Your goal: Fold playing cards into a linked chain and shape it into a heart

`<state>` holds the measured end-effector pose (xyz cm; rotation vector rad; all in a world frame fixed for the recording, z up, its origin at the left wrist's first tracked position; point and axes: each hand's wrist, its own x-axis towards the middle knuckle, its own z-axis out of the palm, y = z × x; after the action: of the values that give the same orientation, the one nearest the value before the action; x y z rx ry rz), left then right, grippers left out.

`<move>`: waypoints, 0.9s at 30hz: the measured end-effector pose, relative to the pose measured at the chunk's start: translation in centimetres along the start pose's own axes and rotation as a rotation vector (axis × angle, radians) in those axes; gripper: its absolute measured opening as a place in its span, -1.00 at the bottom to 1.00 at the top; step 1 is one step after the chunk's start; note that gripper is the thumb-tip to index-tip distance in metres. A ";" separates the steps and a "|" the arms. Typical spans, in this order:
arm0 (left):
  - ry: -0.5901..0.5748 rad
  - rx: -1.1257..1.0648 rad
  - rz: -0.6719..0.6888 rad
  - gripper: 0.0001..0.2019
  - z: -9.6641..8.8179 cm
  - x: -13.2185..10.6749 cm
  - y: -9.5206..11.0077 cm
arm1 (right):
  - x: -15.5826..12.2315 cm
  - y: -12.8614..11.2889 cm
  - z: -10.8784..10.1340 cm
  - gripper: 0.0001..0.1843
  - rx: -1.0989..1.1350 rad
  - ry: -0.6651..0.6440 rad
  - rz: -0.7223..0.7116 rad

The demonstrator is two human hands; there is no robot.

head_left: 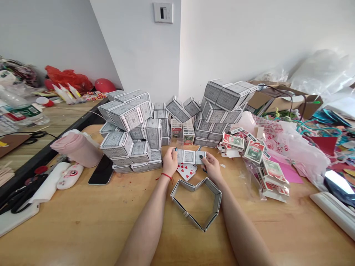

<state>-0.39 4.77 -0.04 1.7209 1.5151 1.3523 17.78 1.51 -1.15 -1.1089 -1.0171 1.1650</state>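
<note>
Between my two hands stretches a strip of joined playing cards (pixel 189 156), grey patterned backs up. My left hand (pixel 169 162), with a red string on the wrist, pinches its left end. The right end is gripped by my right hand (pixel 212 166), thumb on top. Partly under the strip, a heart-suit playing card (pixel 187 171) lies face up on the table. Closer to me, between my forearms, stands a heart-shaped frame (pixel 218 199) made of folded cards.
Stacks of card boxes (pixel 116 146) rise at the left, with another stack (pixel 219 96) at the right. Torn playing card packs (pixel 254 150) and plastic bags (pixel 288 136) lie to the right. A phone (pixel 101 170) and a pink cloth roll (pixel 76 147) are on the left.
</note>
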 end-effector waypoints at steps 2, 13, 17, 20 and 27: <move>-0.007 -0.002 -0.007 -0.75 0.0 0.0 0.0 | 0.1 0.1 -0.1 -0.62 0.008 -0.008 -0.002; 0.038 0.031 -0.016 -0.76 0.2 -0.4 0.4 | -0.4 -0.5 0.2 -0.64 -0.003 -0.082 0.011; 0.013 0.010 -0.019 -0.74 0.1 -0.5 0.6 | -0.6 -0.6 0.4 -0.64 0.023 -0.122 0.041; -0.004 0.016 -0.024 -0.74 0.1 -0.6 0.7 | -0.6 -0.4 0.3 -0.65 0.072 -0.164 0.053; -0.020 -0.003 0.022 -0.80 0.0 -0.8 1.0 | -0.6 -0.1 0.2 -0.67 0.151 -0.203 0.078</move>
<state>0.08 3.78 0.51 1.7488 1.4868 1.3433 17.55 0.91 -1.06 -0.9309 -1.0290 1.4157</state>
